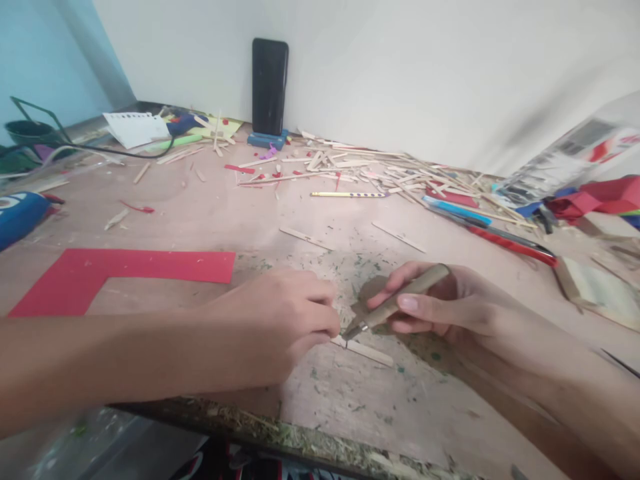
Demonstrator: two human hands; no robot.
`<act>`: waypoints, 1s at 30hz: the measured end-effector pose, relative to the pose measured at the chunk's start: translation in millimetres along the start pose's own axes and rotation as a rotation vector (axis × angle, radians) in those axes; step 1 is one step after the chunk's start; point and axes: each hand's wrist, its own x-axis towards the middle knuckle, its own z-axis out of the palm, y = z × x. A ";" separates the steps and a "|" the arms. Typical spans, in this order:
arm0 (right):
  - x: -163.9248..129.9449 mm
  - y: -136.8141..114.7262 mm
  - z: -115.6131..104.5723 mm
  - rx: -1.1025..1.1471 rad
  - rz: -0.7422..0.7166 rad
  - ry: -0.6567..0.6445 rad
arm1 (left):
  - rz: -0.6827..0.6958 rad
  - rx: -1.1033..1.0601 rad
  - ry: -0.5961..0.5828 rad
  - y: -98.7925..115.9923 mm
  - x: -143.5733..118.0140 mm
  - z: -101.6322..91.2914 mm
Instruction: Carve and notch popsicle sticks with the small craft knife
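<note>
My right hand [435, 300] is closed around the handle of a craft knife [405, 297]. Its blade points down and left and touches a flat wooden stick [370, 352] lying on the table. My left hand [300, 320] is closed over the stick's left end, which its fingers hide. Just beyond my hands lie two more thin sticks, one to the left [306, 239] and another to the right [399, 237]. A red L-shaped piece of paper [150, 265] lies to the left, beyond my left forearm.
A phone [270, 87] stands upright in a blue holder at the back wall. Loose sticks [360, 163] and a pencil [350, 195] lie before it. Pens [513, 243], a wooden block [600, 290] and a clear plastic bottle [565, 160] are at right. The table's front edge [300, 437] is littered with shavings.
</note>
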 end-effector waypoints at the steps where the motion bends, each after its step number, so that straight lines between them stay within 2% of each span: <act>1: -0.3 -0.2 0.0 0.008 0.017 0.009 | -0.002 -0.001 -0.003 0.1 -0.1 -0.3; 15: 0.3 2.9 -2.2 -0.047 0.012 0.013 | -0.027 0.002 -0.034 2.5 -0.6 -2.4; 21: -4.8 -5.0 -2.3 -0.109 -0.051 -0.010 | -0.015 0.022 -0.050 2.0 -0.3 -3.8; 30: -8.1 -2.3 2.2 -0.167 -0.100 0.040 | 0.013 0.003 -0.043 0.8 -0.3 -3.3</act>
